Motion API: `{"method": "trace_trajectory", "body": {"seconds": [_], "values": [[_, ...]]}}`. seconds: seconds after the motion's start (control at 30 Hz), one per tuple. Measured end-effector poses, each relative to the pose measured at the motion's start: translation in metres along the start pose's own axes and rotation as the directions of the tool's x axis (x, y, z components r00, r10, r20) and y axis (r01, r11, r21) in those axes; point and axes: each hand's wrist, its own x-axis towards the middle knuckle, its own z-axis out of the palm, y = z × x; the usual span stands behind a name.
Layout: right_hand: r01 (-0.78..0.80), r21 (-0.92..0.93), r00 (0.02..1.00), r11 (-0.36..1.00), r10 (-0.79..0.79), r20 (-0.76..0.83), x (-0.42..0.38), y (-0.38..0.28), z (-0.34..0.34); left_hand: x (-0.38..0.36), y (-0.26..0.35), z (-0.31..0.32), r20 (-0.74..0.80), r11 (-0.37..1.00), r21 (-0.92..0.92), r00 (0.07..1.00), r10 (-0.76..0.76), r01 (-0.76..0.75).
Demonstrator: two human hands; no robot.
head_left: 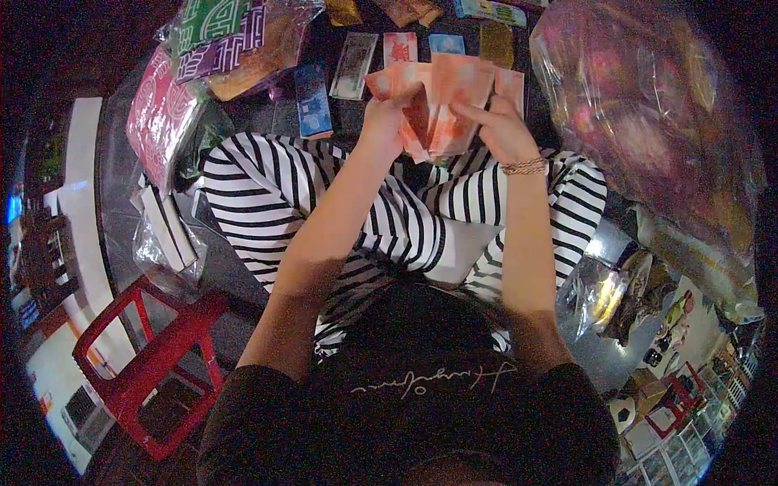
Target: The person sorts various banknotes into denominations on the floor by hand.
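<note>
My left hand [387, 121] grips the left part of a spread of orange-red paper notes [462, 77], held above my crossed legs. On the right side of the same notes is my right hand [504, 134], its thumb and fingers closed on them; a braided bracelet circles that wrist. The notes are fanned and overlap. Just beyond them on the dark floor lie a grey stack [354, 66], a red-pink stack [399, 49], a light blue stack [446, 45] and a gold stack [497, 44]. A blue stack [313, 101] lies left of my left hand.
Plastic-wrapped packets, green and purple [223, 40] and pink [162, 109], lie at the left. A large clear plastic bag [632, 105] fills the right. A red plastic stool [150, 373] is at the lower left. Striped trousers [259, 194] cover my legs.
</note>
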Motion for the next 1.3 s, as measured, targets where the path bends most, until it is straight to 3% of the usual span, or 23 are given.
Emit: {"method": "trace_trajectory", "body": {"seconds": [0.1, 0.27, 0.37, 0.43, 0.5, 0.67, 0.83, 0.93, 1.0, 1.07, 1.1, 1.3], "values": [[0.023, 0.122, 0.996, 0.992, -0.033, 0.079, 0.000, 0.005, 0.015, 0.001, -0.002, -0.003, 0.007, 1.000, -0.001, 1.000, -0.028, 0.028], [-0.036, 0.179, 0.997, 0.983, 0.022, 0.075, 0.003, 0.013, 0.016, -0.003, 0.000, -0.001, 0.103, 0.999, -0.037, 0.995, -0.005, 0.009], [-0.034, 0.145, 0.998, 0.989, 0.026, 0.058, -0.001, 0.006, 0.013, -0.009, 0.006, 0.008, 0.076, 0.998, -0.015, 0.996, -0.056, 0.057], [-0.042, 0.048, 0.994, 0.998, 0.047, -0.098, -0.006, -0.009, 0.015, -0.009, 0.008, 0.009, 0.052, 0.996, 0.017, 0.994, -0.092, 0.092], [0.021, 0.145, 0.998, 0.989, -0.012, -0.064, -0.003, -0.004, 0.014, -0.008, 0.007, 0.008, -0.014, 0.994, 0.076, 0.996, -0.084, 0.085], [0.052, 0.257, 0.995, 0.965, -0.029, -0.091, 0.001, 0.010, 0.026, -0.007, 0.004, 0.006, 0.045, 0.997, 0.000, 0.996, -0.079, 0.080], [0.050, 0.217, 0.992, 0.975, -0.024, -0.123, 0.008, 0.024, 0.028, -0.004, 0.003, 0.003, 0.054, 0.988, -0.084, 0.991, -0.124, 0.128], [0.094, 0.242, 0.990, 0.966, -0.065, -0.125, 0.013, 0.027, 0.023, -0.006, 0.003, 0.006, 0.076, 0.994, -0.036, 0.992, -0.099, 0.101], [0.116, 0.265, 0.989, 0.957, -0.088, -0.115, 0.011, 0.022, 0.018, -0.009, 0.006, 0.011, 0.012, 0.987, 0.017, 0.987, -0.160, 0.160], [0.057, 0.100, 0.986, 0.993, -0.040, -0.160, 0.008, 0.015, 0.009, -0.009, 0.005, 0.010, 0.035, 0.994, 0.019, 0.993, -0.109, 0.108], [0.056, 0.100, 0.986, 0.993, -0.040, -0.160, 0.009, 0.016, 0.007, -0.008, 0.004, 0.010, 0.059, 0.998, 0.020, 0.997, -0.056, 0.055], [0.080, 0.175, 0.987, 0.981, -0.053, -0.152, 0.007, 0.012, 0.008, -0.010, 0.004, 0.010, 0.080, 0.997, 0.020, 0.994, -0.075, 0.073]]}}
